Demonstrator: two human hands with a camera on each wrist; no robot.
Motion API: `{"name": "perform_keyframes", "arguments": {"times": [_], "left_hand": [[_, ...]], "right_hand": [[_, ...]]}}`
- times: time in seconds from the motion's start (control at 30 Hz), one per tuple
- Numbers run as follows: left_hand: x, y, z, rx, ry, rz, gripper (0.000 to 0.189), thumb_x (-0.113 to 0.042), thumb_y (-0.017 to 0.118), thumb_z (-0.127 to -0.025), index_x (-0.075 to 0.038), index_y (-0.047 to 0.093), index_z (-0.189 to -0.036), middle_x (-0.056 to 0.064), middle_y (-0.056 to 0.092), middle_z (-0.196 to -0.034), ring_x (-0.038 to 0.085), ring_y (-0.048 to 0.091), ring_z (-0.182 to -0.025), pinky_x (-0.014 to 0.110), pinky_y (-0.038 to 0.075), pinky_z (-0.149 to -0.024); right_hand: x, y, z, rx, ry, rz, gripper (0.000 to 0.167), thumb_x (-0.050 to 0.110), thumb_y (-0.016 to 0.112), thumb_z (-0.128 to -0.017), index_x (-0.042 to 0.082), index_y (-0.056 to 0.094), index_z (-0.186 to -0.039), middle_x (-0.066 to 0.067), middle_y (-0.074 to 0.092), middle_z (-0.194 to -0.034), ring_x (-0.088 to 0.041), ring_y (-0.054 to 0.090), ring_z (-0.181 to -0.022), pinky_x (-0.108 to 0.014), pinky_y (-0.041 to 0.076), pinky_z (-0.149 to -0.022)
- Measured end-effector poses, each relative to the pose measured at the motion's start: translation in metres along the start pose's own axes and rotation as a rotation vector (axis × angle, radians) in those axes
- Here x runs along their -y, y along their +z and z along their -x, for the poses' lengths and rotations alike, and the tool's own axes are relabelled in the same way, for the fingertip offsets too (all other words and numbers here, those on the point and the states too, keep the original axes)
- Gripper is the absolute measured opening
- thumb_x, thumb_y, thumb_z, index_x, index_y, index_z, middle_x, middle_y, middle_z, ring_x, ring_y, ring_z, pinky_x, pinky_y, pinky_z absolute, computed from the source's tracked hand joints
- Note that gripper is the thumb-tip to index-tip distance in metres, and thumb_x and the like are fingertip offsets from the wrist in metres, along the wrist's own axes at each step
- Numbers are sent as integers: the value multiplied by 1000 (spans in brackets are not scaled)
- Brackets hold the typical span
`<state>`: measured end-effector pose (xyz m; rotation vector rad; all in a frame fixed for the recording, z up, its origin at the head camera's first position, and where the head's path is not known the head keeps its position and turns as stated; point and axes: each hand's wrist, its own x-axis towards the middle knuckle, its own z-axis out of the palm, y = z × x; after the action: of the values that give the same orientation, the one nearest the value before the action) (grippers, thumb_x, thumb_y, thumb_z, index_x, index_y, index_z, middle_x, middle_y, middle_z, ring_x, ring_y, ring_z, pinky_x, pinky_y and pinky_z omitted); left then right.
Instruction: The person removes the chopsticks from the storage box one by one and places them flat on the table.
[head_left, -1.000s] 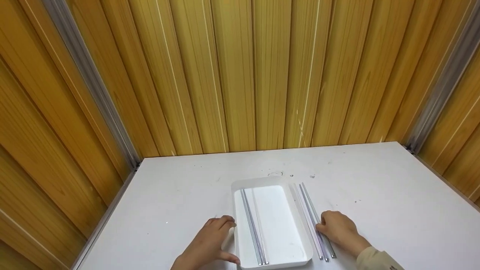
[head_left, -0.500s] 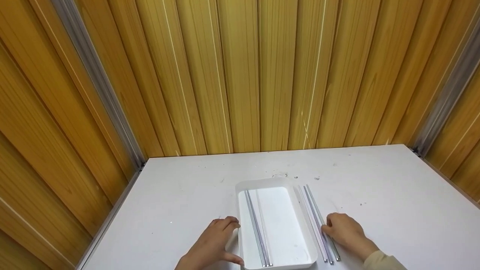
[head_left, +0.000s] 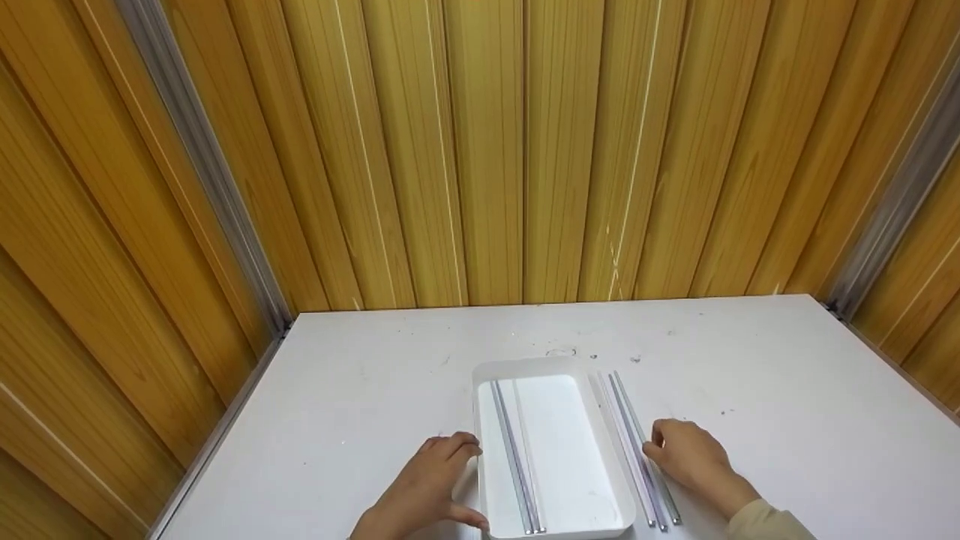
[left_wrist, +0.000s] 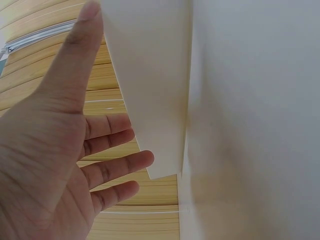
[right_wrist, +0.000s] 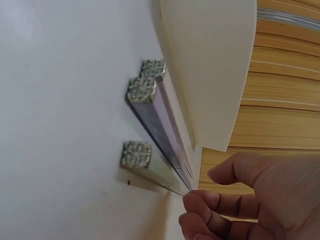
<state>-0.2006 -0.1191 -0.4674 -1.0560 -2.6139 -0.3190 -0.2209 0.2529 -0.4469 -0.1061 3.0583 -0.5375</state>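
A white tray (head_left: 525, 367) stands lengthwise on the table, with a few thin metallic chopsticks (head_left: 512, 450) lying along its left side. My left hand (head_left: 427, 484) rests at the tray's left wall, thumb and fingers spread and straight; in the left wrist view the fingers lie along the tray wall (left_wrist: 155, 75). Right of the tray lie three metallic chopsticks, two close together and a greenish one (right_wrist: 137, 157) slightly apart. My right hand (head_left: 694, 457) is beside that outer chopstick, fingers loosely bent. In the right wrist view, thumb and index finger are apart, with the index fingertip near its far part.
The white table (head_left: 375, 375) carries small dark marks (head_left: 562, 352) beyond the tray. Wood-patterned panels (head_left: 480, 150) rise at the back and sides, with grey metal posts (head_left: 210, 165) in the corners.
The head view has shifted slightly, so the scene sits farther right. My right hand has risen a little beside the outer chopstick. The left hand stays at the tray's wall.
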Motion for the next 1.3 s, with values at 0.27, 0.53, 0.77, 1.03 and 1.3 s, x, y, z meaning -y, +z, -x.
{"name": "perform_keyframes", "arguments": {"times": [0.27, 0.53, 0.77, 1.03, 1.3], "left_hand": [[-2, 0, -2, 36, -35, 24, 87, -72, 66, -60, -8, 59, -120, 1, 56, -129, 17, 56, -110, 32, 48, -101], [-3, 2, -2, 10, -24, 23, 87, -72, 67, -60, -9, 60, -118, 1, 57, -128, 17, 56, -113, 34, 49, -101], [-1, 1, -4, 15, -11, 10, 88, -73, 64, -60, -8, 59, -120, 1, 57, -127, 17, 57, -111, 33, 49, -101], [-1, 1, -4, 9, -8, 10, 88, -73, 63, -61, -8, 59, -119, 1, 57, -127, 17, 57, -110, 33, 49, -102], [1, 3, -4, -5, -5, 13, 87, -73, 64, -61, -8, 59, -119, 0, 57, -126, 17, 57, -109, 33, 49, -101]], "right_hand": [[10, -4, 1, -19, -9, -37, 15, 21, 62, -88, 8, 62, -81, 0, 57, -67, -14, 50, -58, -26, 44, -52], [24, -7, 1, -52, -28, -54, 15, 21, 62, -87, 10, 61, -76, 2, 53, -60, -12, 47, -54, -21, 37, -47], [39, -7, 0, -75, -72, -73, 15, 17, 62, -87, 9, 60, -74, 3, 51, -59, -10, 45, -51, -16, 33, -44], [59, -3, -4, -82, -78, -95, 17, 18, 64, -87, 11, 61, -73, 4, 52, -59, -10, 46, -52, -18, 34, -45], [77, 8, -5, -78, -114, -108, 16, 18, 66, -86, 11, 62, -72, 5, 55, -59, -9, 47, -53, -19, 37, -46]]}}
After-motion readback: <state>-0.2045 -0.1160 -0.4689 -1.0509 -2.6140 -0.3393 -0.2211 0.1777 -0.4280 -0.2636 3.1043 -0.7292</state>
